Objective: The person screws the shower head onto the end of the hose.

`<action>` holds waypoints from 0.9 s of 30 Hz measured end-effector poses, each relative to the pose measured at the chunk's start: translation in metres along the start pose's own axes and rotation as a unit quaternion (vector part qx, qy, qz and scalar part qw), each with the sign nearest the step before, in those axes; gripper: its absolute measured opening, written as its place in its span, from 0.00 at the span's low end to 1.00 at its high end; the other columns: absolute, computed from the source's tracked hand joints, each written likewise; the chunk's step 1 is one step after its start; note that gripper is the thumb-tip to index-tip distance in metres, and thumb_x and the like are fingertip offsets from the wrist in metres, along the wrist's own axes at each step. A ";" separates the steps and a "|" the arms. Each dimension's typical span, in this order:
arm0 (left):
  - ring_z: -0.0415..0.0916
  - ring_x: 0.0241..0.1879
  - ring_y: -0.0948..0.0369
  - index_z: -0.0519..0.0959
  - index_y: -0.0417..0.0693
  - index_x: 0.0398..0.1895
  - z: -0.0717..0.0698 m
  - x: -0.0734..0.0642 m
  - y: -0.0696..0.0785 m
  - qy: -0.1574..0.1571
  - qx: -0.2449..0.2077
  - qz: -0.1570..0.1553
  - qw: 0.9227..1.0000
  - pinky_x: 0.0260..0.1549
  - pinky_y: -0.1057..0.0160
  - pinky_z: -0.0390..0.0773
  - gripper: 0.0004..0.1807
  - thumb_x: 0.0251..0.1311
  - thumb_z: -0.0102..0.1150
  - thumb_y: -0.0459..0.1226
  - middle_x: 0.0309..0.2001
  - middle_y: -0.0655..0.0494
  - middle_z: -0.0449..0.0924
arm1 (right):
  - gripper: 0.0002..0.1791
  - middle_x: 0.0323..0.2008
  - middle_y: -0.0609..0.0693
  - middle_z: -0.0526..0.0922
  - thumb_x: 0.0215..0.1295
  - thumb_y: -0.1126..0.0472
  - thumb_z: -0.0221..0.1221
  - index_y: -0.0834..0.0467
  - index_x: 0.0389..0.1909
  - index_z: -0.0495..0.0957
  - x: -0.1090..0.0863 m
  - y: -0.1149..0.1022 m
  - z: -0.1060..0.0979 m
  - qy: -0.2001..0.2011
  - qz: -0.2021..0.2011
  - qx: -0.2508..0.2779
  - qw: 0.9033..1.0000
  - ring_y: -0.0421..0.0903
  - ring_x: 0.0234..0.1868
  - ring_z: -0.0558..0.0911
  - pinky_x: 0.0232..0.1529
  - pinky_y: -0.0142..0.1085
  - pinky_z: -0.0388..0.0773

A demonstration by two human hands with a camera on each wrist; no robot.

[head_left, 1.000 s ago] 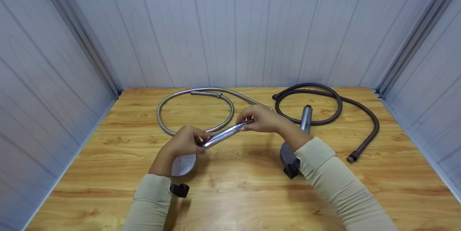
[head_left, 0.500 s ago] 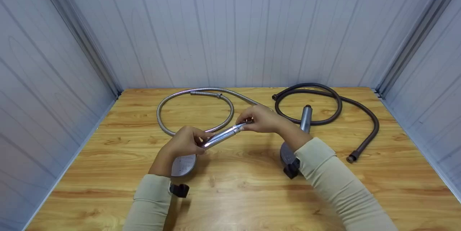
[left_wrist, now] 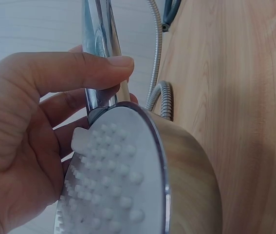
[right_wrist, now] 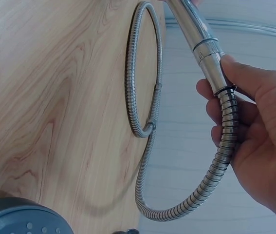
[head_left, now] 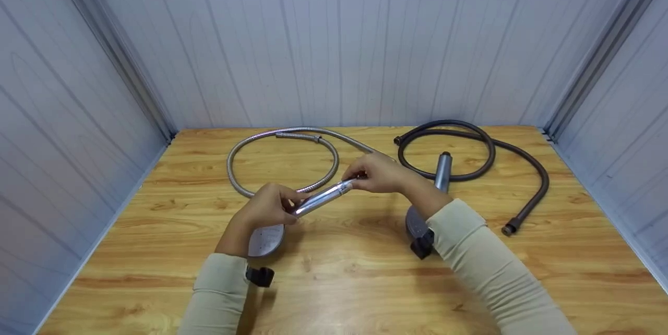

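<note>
Shower head (left_wrist: 116, 170) is held over the table (head_left: 334, 288), the left hand (head_left: 267, 204) curled round its handle (head_left: 319, 201); the right hand (head_left: 383, 172), also over the table, pinches the silver hose (right_wrist: 228, 117) end at the handle's tip.

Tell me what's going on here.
A person's left hand holds a chrome shower head by its handle, and the right hand grips the silver hose at its fitting, which meets the handle's end. I can't tell whether it's screwed tight. A dark hose and gray shower head lie on the table to the right.
</note>
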State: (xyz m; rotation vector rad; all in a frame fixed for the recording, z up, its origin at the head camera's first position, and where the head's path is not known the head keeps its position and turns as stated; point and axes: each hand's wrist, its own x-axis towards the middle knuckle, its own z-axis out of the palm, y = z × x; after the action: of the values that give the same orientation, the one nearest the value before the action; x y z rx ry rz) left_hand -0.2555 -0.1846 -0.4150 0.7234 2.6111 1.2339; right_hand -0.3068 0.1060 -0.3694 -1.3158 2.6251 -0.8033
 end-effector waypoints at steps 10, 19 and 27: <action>0.81 0.32 0.58 0.82 0.45 0.53 -0.001 0.000 0.000 0.001 0.003 0.013 1.000 0.31 0.61 0.81 0.28 0.45 0.69 0.21 0.33 0.53 0.84 | 0.09 0.36 0.51 0.82 0.57 0.66 0.68 0.60 0.39 0.83 0.002 0.002 0.000 0.022 -0.024 0.002 0.999 0.45 0.35 0.78 0.37 0.37 0.76; 0.81 0.33 0.58 0.82 0.45 0.54 -0.002 0.001 0.001 0.000 0.004 0.011 1.000 0.30 0.62 0.82 0.29 0.44 0.69 0.21 0.34 0.53 0.85 | 0.07 0.34 0.50 0.82 0.57 0.66 0.68 0.59 0.37 0.84 0.002 0.001 0.000 0.023 -0.028 0.011 0.999 0.43 0.33 0.77 0.35 0.36 0.75; 0.80 0.32 0.59 0.83 0.46 0.53 -0.002 0.001 -0.001 0.002 0.010 0.017 1.000 0.30 0.62 0.81 0.29 0.43 0.70 0.21 0.33 0.55 0.84 | 0.06 0.34 0.49 0.84 0.60 0.64 0.67 0.59 0.38 0.85 0.002 0.001 0.001 0.010 -0.015 0.015 1.000 0.41 0.31 0.76 0.34 0.36 0.74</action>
State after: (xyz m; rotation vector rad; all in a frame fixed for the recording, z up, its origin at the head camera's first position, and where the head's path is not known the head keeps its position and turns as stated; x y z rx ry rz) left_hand -0.2573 -0.1860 -0.4148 0.7716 2.6294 1.2205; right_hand -0.3085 0.1047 -0.3706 -1.3488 2.6040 -0.8628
